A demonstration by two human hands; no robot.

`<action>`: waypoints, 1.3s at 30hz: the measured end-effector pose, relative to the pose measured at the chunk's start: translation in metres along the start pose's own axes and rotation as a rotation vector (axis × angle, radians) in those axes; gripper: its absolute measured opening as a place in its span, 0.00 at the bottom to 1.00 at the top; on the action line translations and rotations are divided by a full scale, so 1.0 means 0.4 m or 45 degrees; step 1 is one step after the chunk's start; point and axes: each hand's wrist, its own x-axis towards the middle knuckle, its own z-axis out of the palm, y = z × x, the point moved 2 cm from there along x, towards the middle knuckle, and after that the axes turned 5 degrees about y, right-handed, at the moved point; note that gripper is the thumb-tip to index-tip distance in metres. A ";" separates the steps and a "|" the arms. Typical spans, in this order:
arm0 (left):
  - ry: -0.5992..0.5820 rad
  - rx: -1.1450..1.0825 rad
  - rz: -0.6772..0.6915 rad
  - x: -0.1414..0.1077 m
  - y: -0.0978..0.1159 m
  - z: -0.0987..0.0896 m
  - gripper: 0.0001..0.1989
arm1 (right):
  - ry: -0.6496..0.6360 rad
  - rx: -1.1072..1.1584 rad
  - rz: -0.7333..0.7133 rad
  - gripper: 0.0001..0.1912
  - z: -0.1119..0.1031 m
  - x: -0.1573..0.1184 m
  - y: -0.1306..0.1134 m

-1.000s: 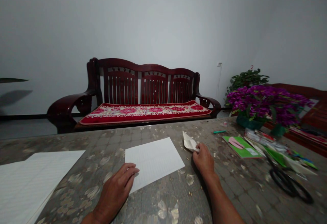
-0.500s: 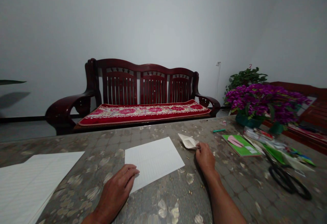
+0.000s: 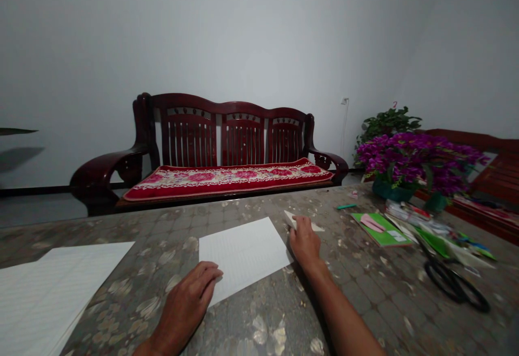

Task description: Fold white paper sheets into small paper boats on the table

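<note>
A sheet of lined white paper (image 3: 247, 256) lies at a slant on the table in front of me. My left hand (image 3: 190, 294) rests on its left edge, fingers stretched out flat. Beyond the sheet's right corner is a small folded piece of off-white paper (image 3: 317, 228); its pointed tips stick out on both sides of my right hand (image 3: 304, 241). The fingers of that hand are bent over the folded paper and grip its middle, which they mostly cover.
More lined sheets (image 3: 52, 285) lie at the left. On the right are a green booklet (image 3: 379, 231) with a pink item on it, black-handled scissors (image 3: 456, 283), a teal pen (image 3: 346, 206) and purple flowers (image 3: 417, 156). A wooden bench (image 3: 243, 134) stands behind the patterned table (image 3: 162, 237).
My right hand has shifted left, from the folded paper's right end to over its middle, and now covers most of it. My left hand has stayed on the sheet.
</note>
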 end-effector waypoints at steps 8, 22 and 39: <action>0.036 0.001 0.061 0.004 0.002 -0.006 0.13 | -0.088 -0.121 0.031 0.17 0.019 0.067 -0.022; -0.432 0.463 -0.007 -0.036 -0.045 0.064 0.30 | -0.208 0.022 -0.225 0.28 0.041 -0.128 -0.108; -0.527 0.401 0.157 -0.078 -0.101 -0.060 0.27 | -0.544 0.140 -0.409 0.25 -0.025 -0.230 -0.133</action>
